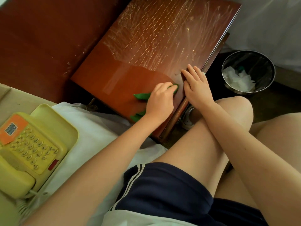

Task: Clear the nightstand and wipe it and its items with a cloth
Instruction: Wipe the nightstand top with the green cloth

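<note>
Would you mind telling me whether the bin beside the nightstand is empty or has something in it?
Not empty: the bin stands upright with crumpled white tissue lying at the bottom of its clear liner.

green cloth (141,96) – reddish-brown streaked nightstand (146,46) – yellow phone (29,149)

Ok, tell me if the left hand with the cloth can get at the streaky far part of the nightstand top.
Probably yes: the left hand presses the green cloth on the nightstand, and nothing stands between it and the streaks.

Glossy reddish wood nightstand (146,51) top with dusty streaks, soft green cloth (141,96), yellowed plastic phone (31,150)
</note>
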Demonstrator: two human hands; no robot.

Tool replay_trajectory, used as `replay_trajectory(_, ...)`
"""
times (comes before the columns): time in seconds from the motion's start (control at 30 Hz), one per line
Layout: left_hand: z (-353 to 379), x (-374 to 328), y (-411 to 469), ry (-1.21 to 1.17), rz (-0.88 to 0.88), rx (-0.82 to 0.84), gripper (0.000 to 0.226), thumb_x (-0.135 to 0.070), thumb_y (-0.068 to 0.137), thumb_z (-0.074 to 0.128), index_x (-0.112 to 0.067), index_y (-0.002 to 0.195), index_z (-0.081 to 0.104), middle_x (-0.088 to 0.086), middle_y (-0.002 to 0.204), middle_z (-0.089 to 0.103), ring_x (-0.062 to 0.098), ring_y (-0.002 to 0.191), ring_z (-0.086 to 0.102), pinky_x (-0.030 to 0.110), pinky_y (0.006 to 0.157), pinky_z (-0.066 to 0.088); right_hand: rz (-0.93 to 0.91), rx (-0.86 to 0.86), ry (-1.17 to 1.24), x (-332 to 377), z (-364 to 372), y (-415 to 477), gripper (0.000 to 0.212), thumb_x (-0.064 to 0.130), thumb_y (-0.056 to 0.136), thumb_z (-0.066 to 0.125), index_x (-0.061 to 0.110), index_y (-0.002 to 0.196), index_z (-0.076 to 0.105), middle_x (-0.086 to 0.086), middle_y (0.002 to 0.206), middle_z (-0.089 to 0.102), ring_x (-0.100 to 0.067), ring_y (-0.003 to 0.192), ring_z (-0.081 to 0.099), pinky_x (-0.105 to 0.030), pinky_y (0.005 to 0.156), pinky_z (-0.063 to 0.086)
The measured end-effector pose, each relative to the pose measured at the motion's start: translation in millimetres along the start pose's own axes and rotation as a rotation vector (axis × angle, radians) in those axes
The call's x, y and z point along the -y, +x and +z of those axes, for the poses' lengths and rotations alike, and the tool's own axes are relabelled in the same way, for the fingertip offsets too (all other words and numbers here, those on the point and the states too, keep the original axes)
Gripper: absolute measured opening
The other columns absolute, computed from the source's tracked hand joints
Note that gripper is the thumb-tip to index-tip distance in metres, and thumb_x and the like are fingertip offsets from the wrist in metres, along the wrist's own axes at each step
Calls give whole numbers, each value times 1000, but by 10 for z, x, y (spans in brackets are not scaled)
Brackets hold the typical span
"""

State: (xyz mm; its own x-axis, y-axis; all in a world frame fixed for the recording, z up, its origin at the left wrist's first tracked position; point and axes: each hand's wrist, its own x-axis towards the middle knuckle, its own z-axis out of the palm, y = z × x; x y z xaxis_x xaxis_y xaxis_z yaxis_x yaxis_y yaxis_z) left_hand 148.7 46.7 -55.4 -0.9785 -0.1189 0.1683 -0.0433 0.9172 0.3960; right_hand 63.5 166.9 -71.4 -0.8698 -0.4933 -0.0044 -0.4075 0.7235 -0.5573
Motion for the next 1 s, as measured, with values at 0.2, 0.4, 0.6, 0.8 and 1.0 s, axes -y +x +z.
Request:
replay_trajectory(0.2, -174, 172, -472, -50, 280, 219, 37, -7, 89, 39, 1, 112, 67, 16, 108, 65, 31, 101, 57, 33, 94, 41, 22, 46, 97, -8, -35, -45, 45, 14, 102, 29, 16, 148, 30, -3, 158, 15, -18, 146, 2, -27, 115, 1)
replay_trajectory(0.4, -154, 338, 42, 13, -132, -13, 33, -2, 93, 45, -1, 122, 61, 14, 119, 60, 30, 113, 51, 35, 96, 40, 7, 20, 50, -4, -34, -66, 44, 15, 102, 30, 13, 146, 32, -7, 157, 18, -24, 146, 5, -33, 117, 4)
replay_trajectory(0.6, 71, -57, 252, -39, -114, 1, 36, -6, 96, 40, -4, 128, 57, 13, 130, 56, 28, 123, 46, 36, 102, 37, 18, -3, -17, -4, -4, -72, 44, 16, 101, 32, 11, 145, 34, -10, 155, 22, -29, 145, 11, -36, 116, 8)
replay_trajectory(0.8, -168, 231, -390, -33, 293, 241, 38, -10, 89, 39, -1, 117, 64, 15, 113, 64, 27, 108, 54, 26, 99, 33, 20, 19, -27, -23, -33, -127, 46, 12, 100, 32, 11, 146, 31, -9, 156, 20, -28, 145, 9, -36, 116, 8)
replay_trajectory(1.0, -198, 515, -186, 13, 79, 63, 32, -4, 91, 47, -1, 118, 64, 14, 111, 63, 29, 107, 52, 28, 96, 36, 53, 10, 2, 24, -33, -138, 46, 13, 101, 30, 12, 147, 30, -8, 156, 18, -25, 145, 6, -35, 117, 7)
